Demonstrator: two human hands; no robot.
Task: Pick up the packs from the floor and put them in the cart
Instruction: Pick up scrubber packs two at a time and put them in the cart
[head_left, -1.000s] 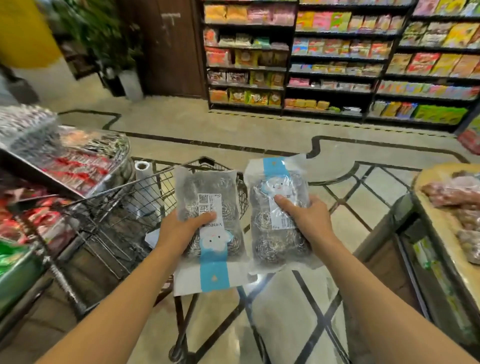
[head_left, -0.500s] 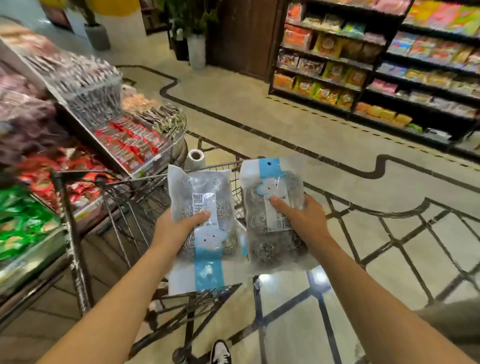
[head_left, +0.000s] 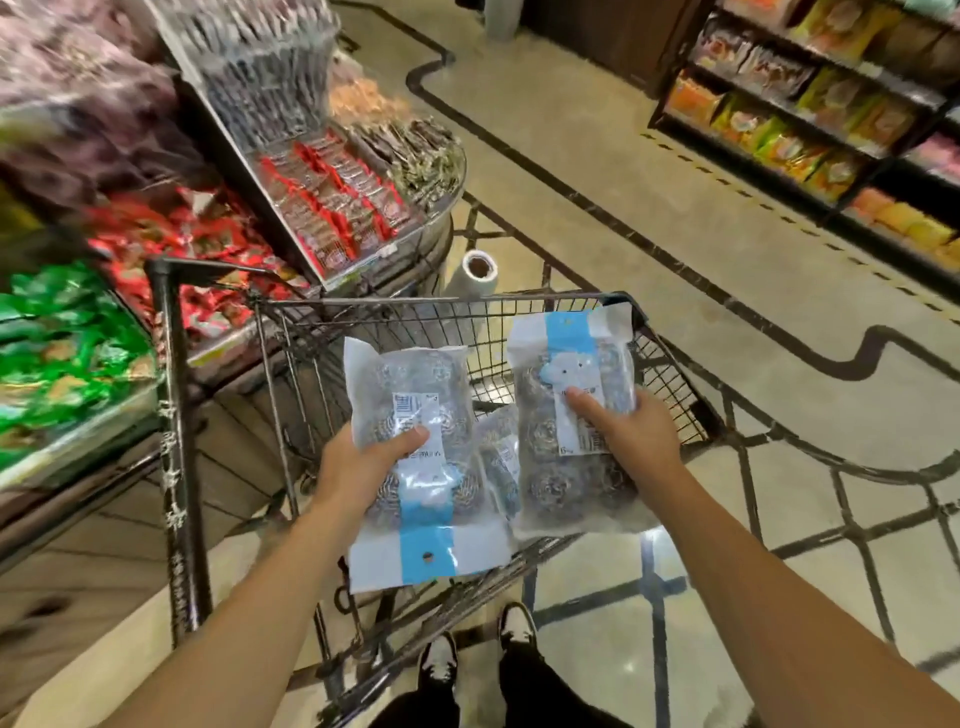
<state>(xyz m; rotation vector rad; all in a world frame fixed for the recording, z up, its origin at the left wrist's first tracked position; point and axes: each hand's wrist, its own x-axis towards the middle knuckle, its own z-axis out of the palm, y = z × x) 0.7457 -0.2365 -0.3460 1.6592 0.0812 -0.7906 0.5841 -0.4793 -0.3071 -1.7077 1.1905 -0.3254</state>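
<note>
Left grip (head_left: 358, 467) is clamped on one pack of steel scourers (head_left: 415, 447), thumb across its label; right grip (head_left: 631, 434) is clamped on a second pack (head_left: 566, 462). Both packs hang flat above the wire cart (head_left: 291, 364), side by side. Another pack (head_left: 498, 457) lies inside the cart between them.

Dim warm indoor light, floor (head_left: 639, 587) glare, blurred bowed edges, sharper centre

floor (head_left: 597, 171): pale tile, dark inlay lines | on it: wire cart (head_left: 675, 395), display stand (head_left: 363, 260), shelving (head_left: 810, 130)
</note>
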